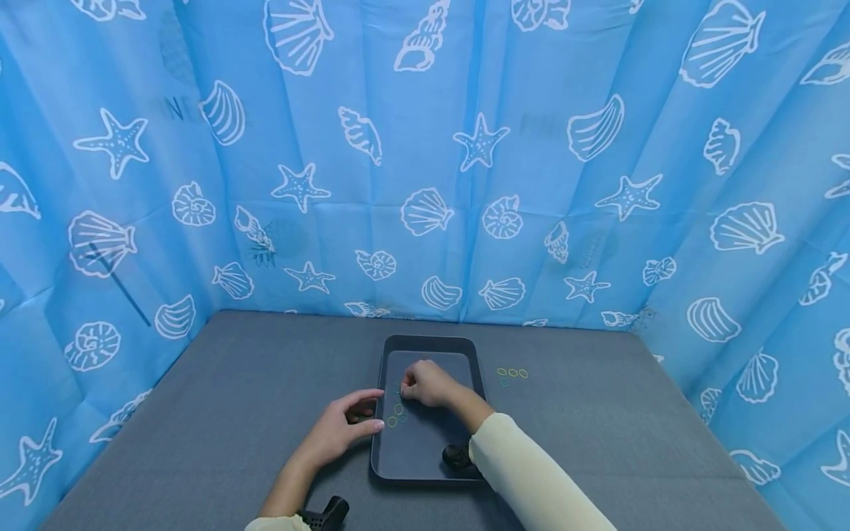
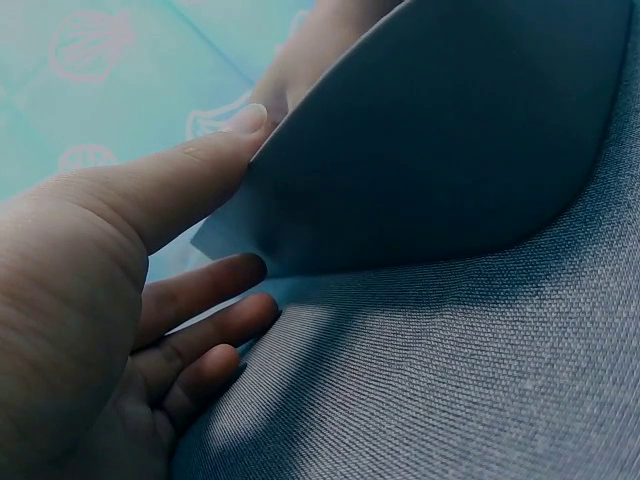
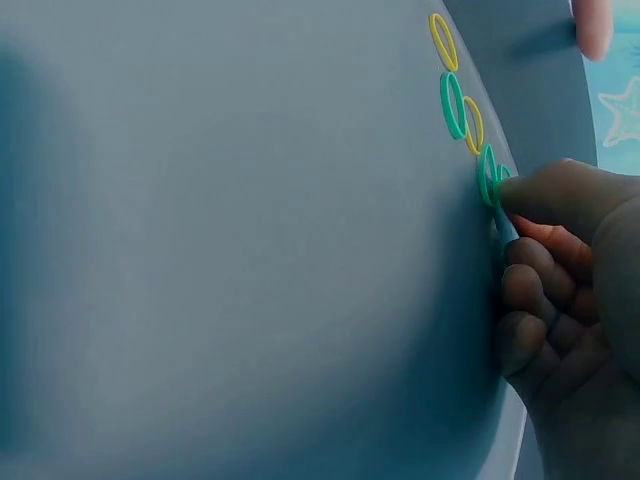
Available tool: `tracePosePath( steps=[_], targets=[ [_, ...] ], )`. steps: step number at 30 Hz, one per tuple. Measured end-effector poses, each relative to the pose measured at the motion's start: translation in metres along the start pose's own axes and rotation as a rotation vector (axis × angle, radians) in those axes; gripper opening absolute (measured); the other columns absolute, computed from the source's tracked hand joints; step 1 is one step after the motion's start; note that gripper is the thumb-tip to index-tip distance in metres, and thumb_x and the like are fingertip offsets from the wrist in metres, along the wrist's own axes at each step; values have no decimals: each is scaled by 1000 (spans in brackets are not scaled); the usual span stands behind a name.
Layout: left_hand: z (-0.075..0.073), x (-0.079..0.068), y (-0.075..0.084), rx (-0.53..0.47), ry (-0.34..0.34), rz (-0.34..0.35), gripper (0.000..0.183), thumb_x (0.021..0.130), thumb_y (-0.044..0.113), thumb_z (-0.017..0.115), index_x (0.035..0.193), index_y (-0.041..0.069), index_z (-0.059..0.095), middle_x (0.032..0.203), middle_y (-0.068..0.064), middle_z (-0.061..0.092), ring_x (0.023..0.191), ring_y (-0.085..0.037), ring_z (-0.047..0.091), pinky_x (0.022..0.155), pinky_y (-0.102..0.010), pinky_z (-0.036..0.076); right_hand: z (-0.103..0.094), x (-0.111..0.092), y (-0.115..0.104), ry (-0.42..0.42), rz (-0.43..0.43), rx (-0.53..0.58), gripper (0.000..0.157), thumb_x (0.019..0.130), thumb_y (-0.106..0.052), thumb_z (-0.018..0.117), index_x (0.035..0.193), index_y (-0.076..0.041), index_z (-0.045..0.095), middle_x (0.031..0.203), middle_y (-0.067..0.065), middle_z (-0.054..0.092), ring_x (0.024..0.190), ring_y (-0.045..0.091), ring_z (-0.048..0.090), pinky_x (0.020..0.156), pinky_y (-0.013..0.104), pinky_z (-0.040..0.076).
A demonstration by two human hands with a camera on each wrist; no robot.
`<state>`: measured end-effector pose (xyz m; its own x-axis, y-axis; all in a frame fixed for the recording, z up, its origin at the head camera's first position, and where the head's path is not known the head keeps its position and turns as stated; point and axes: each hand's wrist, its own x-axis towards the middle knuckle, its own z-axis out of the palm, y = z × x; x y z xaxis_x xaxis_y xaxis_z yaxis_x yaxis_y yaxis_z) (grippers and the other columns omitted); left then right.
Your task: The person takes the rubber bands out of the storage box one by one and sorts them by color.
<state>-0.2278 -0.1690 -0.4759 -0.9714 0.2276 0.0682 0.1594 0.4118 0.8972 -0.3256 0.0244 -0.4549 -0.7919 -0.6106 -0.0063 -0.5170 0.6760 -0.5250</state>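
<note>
A dark grey rectangular tray (image 1: 415,457) lies on the table. Along its left side runs a line of small thin rings, among them a yellow ring (image 3: 443,42) and a green ring (image 3: 453,105). My right hand (image 1: 430,383) is over the tray's left part. Its thumb and index finger pinch a green ring (image 3: 505,174) at the end of the line, partly hidden by the thumb. My left hand (image 1: 341,428) is at the tray's left edge, thumb touching the rim (image 2: 330,72), the other fingers loosely bent beside the outer wall.
Right of the tray, three yellow rings (image 1: 513,373) lie in a row on the grey tablecloth (image 1: 571,428), with a green ring (image 1: 505,383) just in front. A blue curtain (image 1: 398,162) with white shells and starfish surrounds the table's back and sides.
</note>
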Motion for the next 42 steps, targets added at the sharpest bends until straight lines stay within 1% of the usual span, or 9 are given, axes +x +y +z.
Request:
tracePosePath(
  steps=[3,8,9,10,16,24,29,34,42],
  targets=[
    [1,2,-5,12,9,7,46,75,36,64,118,29,49,117,0,51,98,-17,51,80,-40,40,1,-1,1,18,-1,21,15,80,-16,59,65,-17,59,62,-7,53,54,8,48,50,22,39],
    [0,2,-6,17,12,-7,47,75,36,65,118,29,49,116,2,51,97,-15,51,80,-39,40,2,-2,4,28,7,51,11,79,-17,63,68,-18,61,64,-9,55,58,7,49,54,23,40],
    [0,2,-5,16,10,1,47,75,36,64,119,28,49,116,1,51,97,-16,51,80,-40,40,2,-2,5,25,4,52,10,78,-18,63,68,-18,62,64,-9,55,59,7,49,54,22,40],
    [0,2,-5,14,10,-9,47,75,36,65,119,29,49,116,2,51,97,-15,51,80,-39,40,2,-2,5,21,1,56,10,78,-17,64,68,-18,62,64,-9,55,59,7,49,55,23,40],
    [0,1,-3,9,6,-13,47,75,36,64,119,29,49,117,1,51,97,-16,51,80,-40,39,1,-1,5,-8,-9,47,9,78,-17,63,69,-18,62,65,-9,55,59,7,49,54,22,39],
    [0,1,-2,7,6,-7,49,75,36,65,120,25,49,117,-1,51,98,-18,51,80,-42,39,1,-1,5,-41,-47,-10,11,81,-18,60,70,-19,60,65,-10,53,59,7,48,55,23,39],
    [0,1,-3,14,3,6,48,75,36,64,119,25,49,117,-2,51,97,-19,51,80,-42,39,0,-1,6,-58,-53,3,12,83,-18,58,70,-18,59,66,-9,53,59,7,48,54,23,39],
    [1,2,-4,24,6,-7,48,75,37,64,119,27,49,115,1,51,96,-15,51,79,-39,40,-5,-2,5,-56,-49,49,13,84,-17,57,71,-16,59,66,-7,53,59,7,48,54,23,39],
    [2,3,-7,26,17,-16,49,74,37,65,120,25,50,116,0,51,96,-16,52,79,-40,40,-21,-5,5,-8,-52,95,10,84,-17,56,75,-15,59,70,-6,54,62,9,49,55,24,41]
  ],
)
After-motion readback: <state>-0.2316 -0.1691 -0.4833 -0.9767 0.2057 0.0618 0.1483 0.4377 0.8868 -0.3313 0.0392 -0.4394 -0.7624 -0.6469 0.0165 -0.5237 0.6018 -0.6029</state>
